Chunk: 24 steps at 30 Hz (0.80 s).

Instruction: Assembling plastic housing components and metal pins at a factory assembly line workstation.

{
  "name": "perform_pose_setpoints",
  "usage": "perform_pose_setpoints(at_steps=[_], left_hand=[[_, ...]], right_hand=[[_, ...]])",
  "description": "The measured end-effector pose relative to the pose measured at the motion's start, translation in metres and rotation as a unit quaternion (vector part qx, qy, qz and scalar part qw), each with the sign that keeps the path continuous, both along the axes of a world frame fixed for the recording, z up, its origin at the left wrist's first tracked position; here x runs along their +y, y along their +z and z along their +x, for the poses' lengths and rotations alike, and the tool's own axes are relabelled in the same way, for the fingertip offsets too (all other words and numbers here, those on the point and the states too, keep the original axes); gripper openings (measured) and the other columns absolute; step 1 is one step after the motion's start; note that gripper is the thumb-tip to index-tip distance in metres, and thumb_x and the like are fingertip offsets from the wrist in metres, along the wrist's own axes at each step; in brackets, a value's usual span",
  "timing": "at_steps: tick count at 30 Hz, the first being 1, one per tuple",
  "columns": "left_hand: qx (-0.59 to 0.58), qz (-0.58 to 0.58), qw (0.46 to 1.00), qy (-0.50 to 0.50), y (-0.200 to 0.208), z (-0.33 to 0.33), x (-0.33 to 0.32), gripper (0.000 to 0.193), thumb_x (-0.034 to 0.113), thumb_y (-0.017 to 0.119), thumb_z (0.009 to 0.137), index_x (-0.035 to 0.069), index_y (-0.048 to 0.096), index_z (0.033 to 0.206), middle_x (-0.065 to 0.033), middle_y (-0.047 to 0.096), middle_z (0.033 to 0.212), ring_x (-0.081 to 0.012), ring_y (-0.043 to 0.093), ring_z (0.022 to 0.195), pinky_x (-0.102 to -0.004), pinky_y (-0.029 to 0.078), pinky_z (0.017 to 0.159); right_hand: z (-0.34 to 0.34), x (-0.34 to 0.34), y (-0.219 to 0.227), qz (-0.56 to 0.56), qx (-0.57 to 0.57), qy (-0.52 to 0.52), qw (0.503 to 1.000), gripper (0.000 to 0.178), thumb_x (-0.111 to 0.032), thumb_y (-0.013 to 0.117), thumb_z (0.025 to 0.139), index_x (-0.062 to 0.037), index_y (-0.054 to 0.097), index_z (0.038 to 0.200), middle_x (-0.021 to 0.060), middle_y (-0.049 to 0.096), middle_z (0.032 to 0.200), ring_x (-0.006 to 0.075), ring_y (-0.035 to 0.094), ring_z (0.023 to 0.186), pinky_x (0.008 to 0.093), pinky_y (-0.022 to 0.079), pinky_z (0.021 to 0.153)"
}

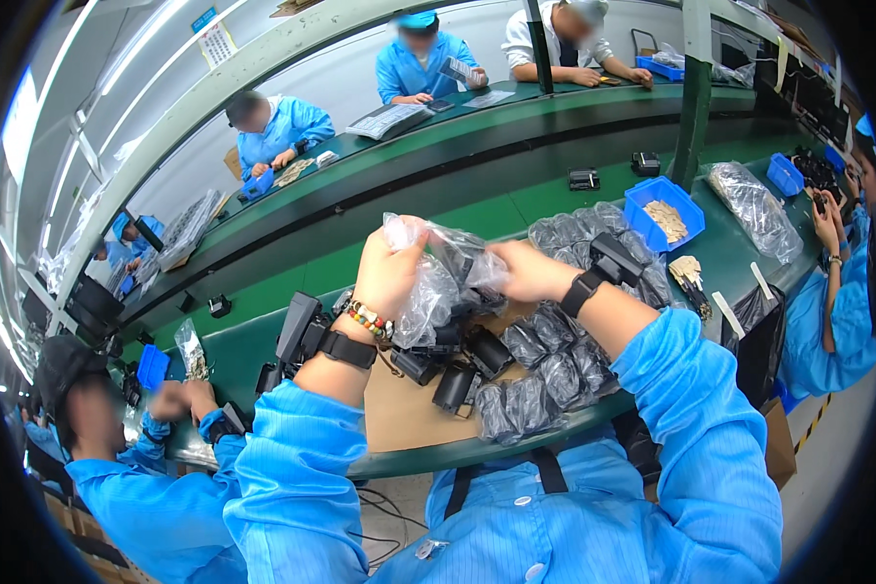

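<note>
Above the bench, my left hand (391, 268) and my right hand (533, 273) both pinch a clear plastic bag (430, 304), which stretches crumpled between them. A dark shape shows at the bag near my right fingers; I cannot tell whether it lies inside or behind. Below the hands, several loose black plastic parts (455, 387) rest on a brown cardboard sheet (404, 419). To their right sit several black parts wrapped in clear bags (559, 378). Another group of wrapped parts (569, 232) stands farther back, partly hidden by my right hand and wrist.
A blue bin (686, 238) of small pale pieces stands at the back right, beside a large clear bag of black parts (754, 209). A green conveyor belt (516, 209) runs behind. Co-workers sit left, right and across. A black bin liner (757, 331) hangs at the right.
</note>
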<state>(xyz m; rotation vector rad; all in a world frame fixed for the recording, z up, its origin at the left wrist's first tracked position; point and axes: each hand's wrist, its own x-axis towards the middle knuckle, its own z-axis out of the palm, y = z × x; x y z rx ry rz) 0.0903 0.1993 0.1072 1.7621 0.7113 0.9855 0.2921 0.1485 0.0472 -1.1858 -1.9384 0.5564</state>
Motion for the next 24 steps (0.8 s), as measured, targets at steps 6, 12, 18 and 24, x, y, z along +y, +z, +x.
perform_pose_setpoints(at_steps=[6,12,18,24], left_hand=[[0.122,0.280,0.946,0.112,-0.001,0.000,0.005,0.014,0.013,0.053,0.085,0.000,0.058,0.085,-0.0114,0.061,0.068,-0.0199,0.059,0.063,-0.0306,0.045,0.059],[0.076,0.238,0.958,0.143,0.001,0.001,0.000,0.017,0.016,0.059,0.081,-0.001,0.058,0.079,-0.0094,0.059,0.063,-0.0176,0.056,0.057,-0.0300,0.043,0.054],[0.070,0.183,0.972,0.132,0.005,-0.003,-0.005,0.025,0.017,0.070,0.076,0.001,0.056,0.062,0.0023,0.050,0.054,-0.0072,0.042,0.049,-0.0248,0.036,0.047],[0.162,0.148,0.975,0.016,0.003,0.013,-0.021,0.025,0.023,0.070,0.077,-0.001,0.063,0.080,-0.0055,0.062,0.069,-0.0099,0.055,0.063,-0.0271,0.045,0.059]], right_hand=[[-0.011,-0.014,-0.017,0.016,-0.220,-0.079,0.972,0.038,-0.020,0.064,0.072,-0.0034,0.059,0.106,0.0205,0.063,0.091,0.0357,0.060,0.087,0.0415,0.048,0.078],[0.002,-0.012,0.001,-0.004,-0.088,-0.191,0.978,0.034,-0.008,0.058,0.068,0.0018,0.060,0.101,0.0206,0.064,0.086,0.0316,0.063,0.080,0.0378,0.050,0.073],[0.029,-0.002,0.007,-0.085,0.408,-0.057,0.907,0.026,0.010,0.048,0.076,0.0040,0.061,0.098,0.0090,0.065,0.091,0.0154,0.061,0.082,0.0285,0.048,0.074],[0.013,-0.015,0.024,-0.103,0.472,0.030,0.875,0.025,0.006,0.046,0.081,0.0017,0.057,0.103,0.0076,0.063,0.098,0.0144,0.059,0.089,0.0272,0.046,0.079]])
